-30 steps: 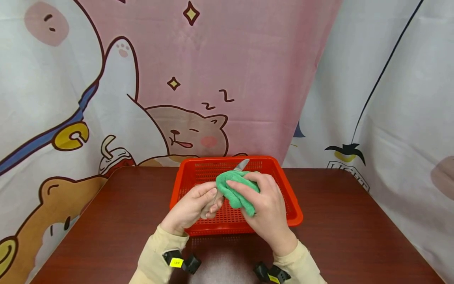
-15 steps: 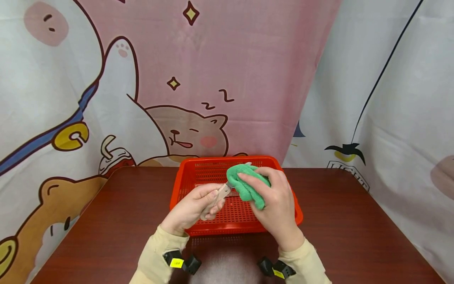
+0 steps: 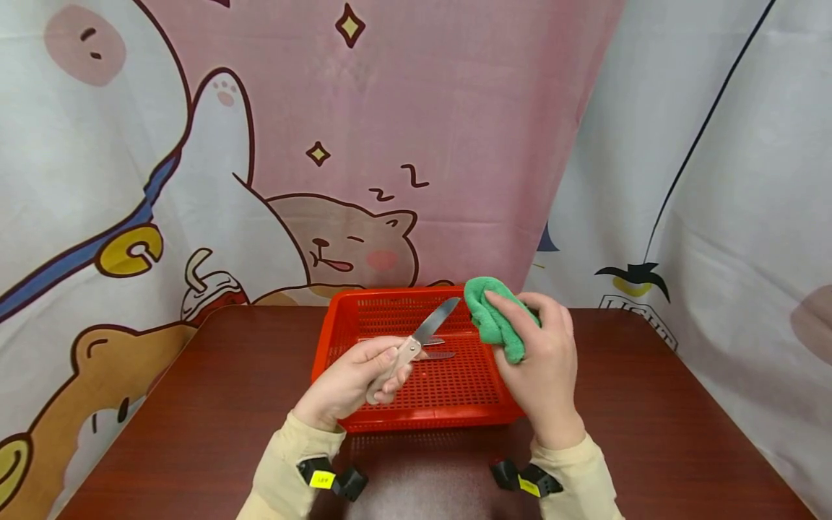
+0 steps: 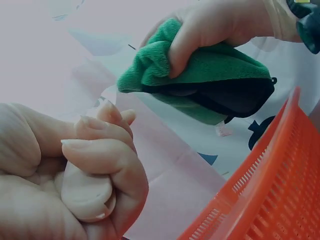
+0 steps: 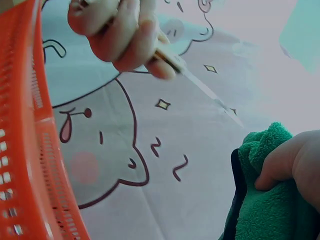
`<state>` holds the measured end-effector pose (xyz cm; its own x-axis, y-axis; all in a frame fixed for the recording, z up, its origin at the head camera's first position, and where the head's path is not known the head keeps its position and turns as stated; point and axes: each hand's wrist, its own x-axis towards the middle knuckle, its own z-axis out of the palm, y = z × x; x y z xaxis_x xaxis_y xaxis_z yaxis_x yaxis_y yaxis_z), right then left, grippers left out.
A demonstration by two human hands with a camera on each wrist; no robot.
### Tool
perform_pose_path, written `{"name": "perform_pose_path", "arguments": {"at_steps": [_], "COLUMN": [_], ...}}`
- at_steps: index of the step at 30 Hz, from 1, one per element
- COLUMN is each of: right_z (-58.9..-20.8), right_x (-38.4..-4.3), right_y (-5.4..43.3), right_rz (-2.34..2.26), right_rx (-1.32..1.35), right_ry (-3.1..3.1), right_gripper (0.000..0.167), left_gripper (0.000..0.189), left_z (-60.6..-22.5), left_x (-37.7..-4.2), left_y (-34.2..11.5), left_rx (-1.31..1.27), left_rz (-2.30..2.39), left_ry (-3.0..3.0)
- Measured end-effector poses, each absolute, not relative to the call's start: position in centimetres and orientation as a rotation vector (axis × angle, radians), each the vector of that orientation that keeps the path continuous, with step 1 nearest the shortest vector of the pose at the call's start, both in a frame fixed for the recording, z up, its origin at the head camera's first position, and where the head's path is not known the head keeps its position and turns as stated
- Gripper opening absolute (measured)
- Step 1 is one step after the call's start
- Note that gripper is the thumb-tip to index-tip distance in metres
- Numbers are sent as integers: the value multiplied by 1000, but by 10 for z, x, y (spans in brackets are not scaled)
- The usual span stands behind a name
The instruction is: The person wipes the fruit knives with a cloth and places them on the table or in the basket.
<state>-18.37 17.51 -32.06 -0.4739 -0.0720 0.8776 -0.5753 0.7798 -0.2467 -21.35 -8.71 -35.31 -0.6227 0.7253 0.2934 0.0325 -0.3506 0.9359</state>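
Note:
My left hand [image 3: 347,375] grips the pale handle of a folding knife [image 3: 404,354], its blade out and tilted up to the right, over the red basket [image 3: 442,417]. In the left wrist view curled fingers wrap the handle's butt end [image 4: 87,195]. To the right, my right hand [image 3: 544,372] pinches a bunched green cloth [image 3: 495,325] between thumb and fingers, apart from the blade tip. The left wrist view shows a dark edge along the cloth's underside. The blade [image 5: 210,95] points toward the cloth in the right wrist view.
A thin blade-like item [image 3: 440,354] and another slim item lie in the basket, partly hidden behind the left hand and knife. The basket stands on a dark brown table [image 3: 624,404]. A printed curtain [image 3: 481,144] hangs behind it.
The right hand has drawn the green cloth along the blade and off its tip, up and to the right. The blade is now uncovered. The left hand has stayed nearly still.

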Motion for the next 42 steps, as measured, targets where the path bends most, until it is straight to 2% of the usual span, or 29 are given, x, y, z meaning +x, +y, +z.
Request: {"name": "perform_pose_path", "arguments": {"at_steps": [23,32,42], "right_z": [-314,-313,-313], "right_x": [-181,-180,-178], "right_y": [183,183,183], "right_rz": [699,704,701], "right_rx": [505,515,525], "right_ry": [-1863,-1850,-1842], "right_gripper": [56,55,53], "left_gripper": [30,36,21], "left_z": [-346,-340,-335], "left_x": [-213,-206,-200], "left_y": [-97,-94,-86], "left_rx": [910,778,836], "left_rz": [2204,2181,1981], "left_ry": [1546,1850,2362]}}
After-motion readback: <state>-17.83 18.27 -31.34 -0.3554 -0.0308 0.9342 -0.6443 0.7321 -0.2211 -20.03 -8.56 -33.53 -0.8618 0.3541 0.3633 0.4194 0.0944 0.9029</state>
